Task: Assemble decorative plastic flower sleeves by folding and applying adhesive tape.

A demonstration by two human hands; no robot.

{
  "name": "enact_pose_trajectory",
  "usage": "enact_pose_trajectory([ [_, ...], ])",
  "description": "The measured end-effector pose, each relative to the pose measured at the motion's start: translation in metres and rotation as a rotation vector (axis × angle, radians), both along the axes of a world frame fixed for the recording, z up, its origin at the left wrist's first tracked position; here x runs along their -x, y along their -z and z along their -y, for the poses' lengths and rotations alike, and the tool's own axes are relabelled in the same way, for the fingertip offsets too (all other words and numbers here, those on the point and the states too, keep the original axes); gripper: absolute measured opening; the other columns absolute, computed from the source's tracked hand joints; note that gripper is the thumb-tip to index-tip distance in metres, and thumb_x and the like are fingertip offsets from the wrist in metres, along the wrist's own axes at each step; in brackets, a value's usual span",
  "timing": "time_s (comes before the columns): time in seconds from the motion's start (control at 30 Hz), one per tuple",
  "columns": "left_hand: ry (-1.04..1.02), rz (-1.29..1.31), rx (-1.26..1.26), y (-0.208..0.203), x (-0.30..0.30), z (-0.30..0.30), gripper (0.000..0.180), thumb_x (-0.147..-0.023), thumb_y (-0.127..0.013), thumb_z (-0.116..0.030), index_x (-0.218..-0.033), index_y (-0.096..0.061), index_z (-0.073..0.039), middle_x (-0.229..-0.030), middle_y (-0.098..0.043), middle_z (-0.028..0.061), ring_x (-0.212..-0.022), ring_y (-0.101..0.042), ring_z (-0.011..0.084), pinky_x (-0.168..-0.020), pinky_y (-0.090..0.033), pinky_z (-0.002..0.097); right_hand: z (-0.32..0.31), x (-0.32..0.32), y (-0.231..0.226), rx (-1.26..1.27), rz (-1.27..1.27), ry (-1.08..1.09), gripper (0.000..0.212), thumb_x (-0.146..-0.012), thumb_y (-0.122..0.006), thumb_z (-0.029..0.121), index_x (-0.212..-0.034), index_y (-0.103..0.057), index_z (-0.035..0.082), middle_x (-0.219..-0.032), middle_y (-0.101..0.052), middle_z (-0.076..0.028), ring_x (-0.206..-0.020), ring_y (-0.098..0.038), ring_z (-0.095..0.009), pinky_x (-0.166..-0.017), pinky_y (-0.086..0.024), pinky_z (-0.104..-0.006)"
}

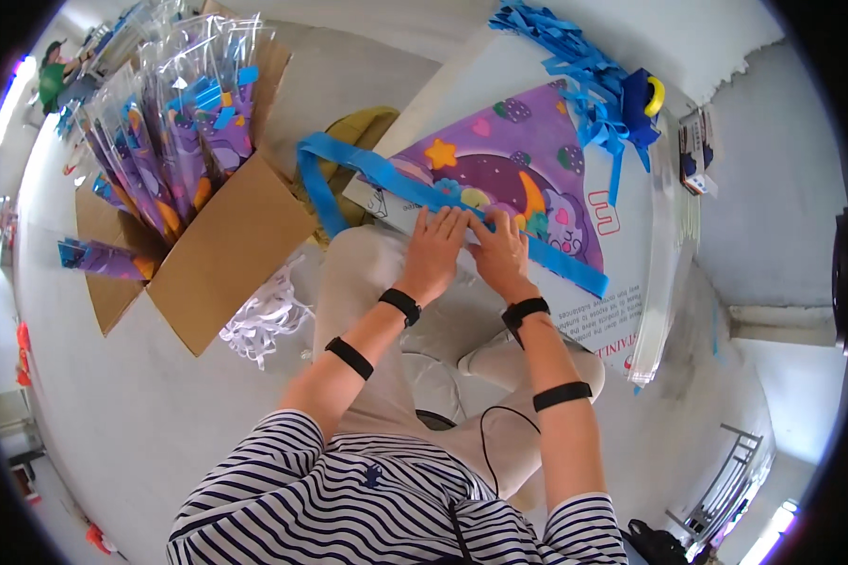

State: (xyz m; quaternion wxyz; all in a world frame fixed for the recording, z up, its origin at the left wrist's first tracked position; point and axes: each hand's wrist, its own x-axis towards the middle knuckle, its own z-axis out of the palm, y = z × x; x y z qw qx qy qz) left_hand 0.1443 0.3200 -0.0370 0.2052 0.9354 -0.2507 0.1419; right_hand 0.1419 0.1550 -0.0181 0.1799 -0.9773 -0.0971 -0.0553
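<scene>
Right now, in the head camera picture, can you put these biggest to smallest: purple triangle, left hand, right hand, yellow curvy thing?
1. Purple triangle
2. Left hand and right hand: too alike to rank
3. Yellow curvy thing

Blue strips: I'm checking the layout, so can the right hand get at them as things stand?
Probably yes: only the flat pennant seems to lie between the right hand and the blue strips. The hand would likely need to leave the blue band and stretch forward.
</scene>
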Motion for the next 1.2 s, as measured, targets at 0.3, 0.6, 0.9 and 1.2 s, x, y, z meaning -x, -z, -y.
enact_pose_trajectory([
  [0.3,0.048,-0.316,0.593,0.020,0.001,0.004,0.055,-0.094,-0.058,-0.024,-0.144,-0.048,-0.005,-0.150,-0.047,0.0159,-0.141,-0.040,0.0326,-0.119,-0.026,0.0530,-0.118,-0.093,-0.057,0.213,-0.132,-0.048,0.053,-0.071,-0.083,0.039,-0.112,-0.066,0.010,-0.108,-0.066,-0.011,-0.105,-0.064,-0.031,-0.084,-0.052,-0.0469],
  [0.6,0.063,-0.347,0.336,0.017,0.007,-0.001,0.058,-0.100,-0.048,-0.030,-0.151,-0.038,-0.004,-0.158,-0.037,0.0168,-0.144,-0.038,0.0332,-0.118,-0.031,0.0496,-0.162,-0.129,-0.019,0.377,-0.102,-0.115,0.026,-0.080,-0.071,0.019,-0.105,-0.070,0.010,-0.104,-0.071,-0.010,-0.100,-0.070,-0.032,-0.081,-0.054,-0.0455],
  [0.9,-0.009,-0.384,0.575,0.013,-0.002,0.011,0.036,-0.095,-0.055,-0.014,-0.129,-0.054,-0.004,-0.129,-0.061,0.0139,-0.125,-0.053,0.0320,-0.116,-0.031,0.0458,-0.112,-0.157,-0.009,-0.801,-0.244,0.574,0.017,-0.083,-0.058,0.011,-0.091,-0.072,0.007,-0.093,-0.073,-0.021,-0.094,-0.071,-0.038,-0.083,-0.056,-0.0438],
  [1.2,-0.003,-0.039,-0.047,-0.002,-0.001,0.007,0.053,-0.080,-0.068,-0.014,-0.128,-0.059,0.004,-0.137,-0.057,0.0174,-0.131,-0.049,0.0315,-0.119,-0.023,0.0569,0.068,-0.103,-0.038,-1.166,-0.039,0.312,0.018,-0.094,-0.057,0.011,-0.105,-0.069,0.004,-0.108,-0.073,-0.011,-0.105,-0.068,-0.028,-0.094,-0.051,-0.0438],
])
